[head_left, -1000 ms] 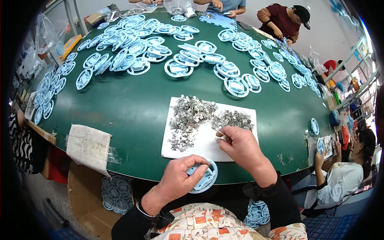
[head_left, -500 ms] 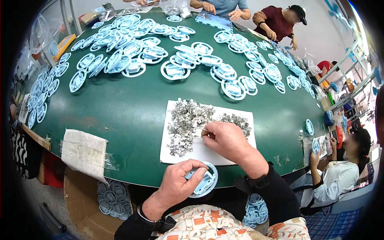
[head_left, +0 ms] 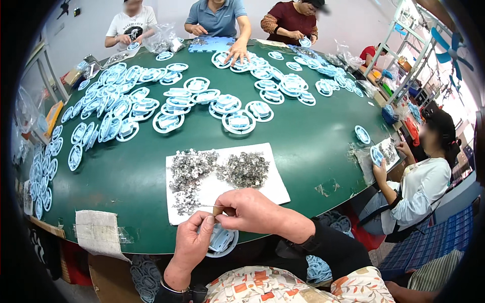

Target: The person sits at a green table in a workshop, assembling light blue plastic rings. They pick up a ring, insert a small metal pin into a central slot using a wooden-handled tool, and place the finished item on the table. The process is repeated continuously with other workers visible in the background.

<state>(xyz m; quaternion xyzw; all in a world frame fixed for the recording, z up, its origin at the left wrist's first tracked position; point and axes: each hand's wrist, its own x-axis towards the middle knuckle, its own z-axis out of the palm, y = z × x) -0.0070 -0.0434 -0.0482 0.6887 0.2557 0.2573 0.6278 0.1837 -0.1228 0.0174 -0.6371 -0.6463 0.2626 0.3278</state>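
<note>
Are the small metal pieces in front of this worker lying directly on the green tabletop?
No, the heaped metal pieces lie on a white slab that rests on the green tabletop.

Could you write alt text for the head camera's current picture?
A person's left hand holds a round blue plastic part while the right hand pinches a thin tool. Beyond, heaps of small metal pieces lie on a white board, on a green table strewn with similar blue parts.
</note>
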